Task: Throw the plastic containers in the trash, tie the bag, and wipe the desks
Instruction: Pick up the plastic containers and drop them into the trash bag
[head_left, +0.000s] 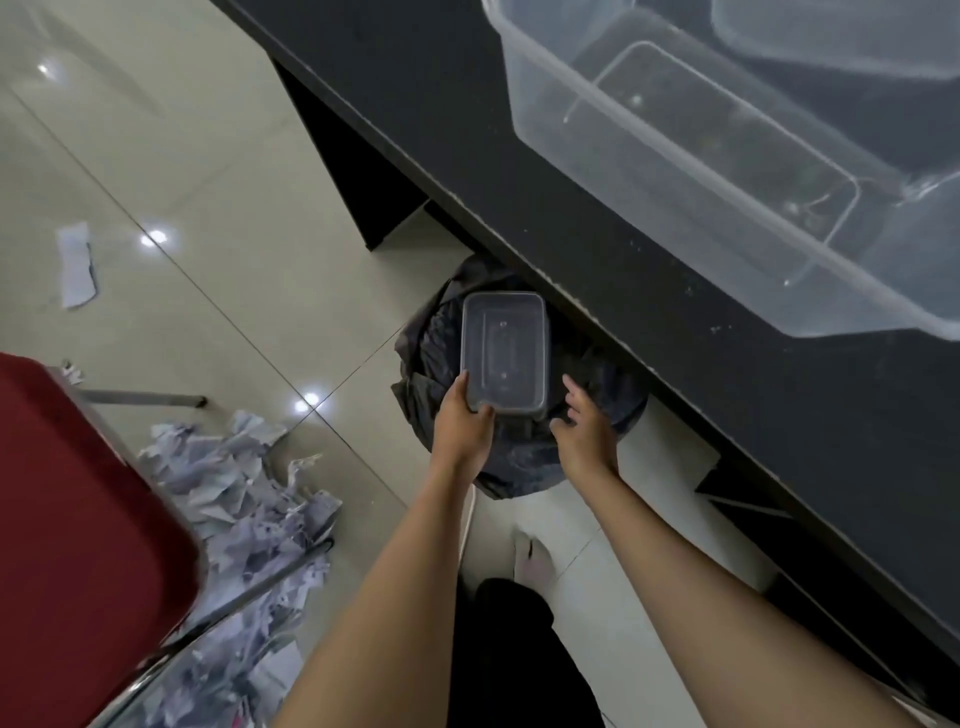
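A clear rectangular plastic container (504, 353) hangs over the mouth of a bin lined with a black trash bag (431, 358), just under the desk edge. My left hand (464, 415) grips the container's near left corner. My right hand (584, 418) hovers beside the container's right side with fingers spread, not touching it, above the bag. On the black desk (519, 156) at the upper right lie more clear plastic containers (691, 171), one large and close to the camera, another (852, 36) behind it.
A red chair (78, 530) with metal legs stands at the left. Crumpled and torn paper (244, 499) litters the tiled floor beside it, and one paper scrap (77, 265) lies farther off. My foot (532, 564) stands near the bin. The desk's dark panels close off the right side.
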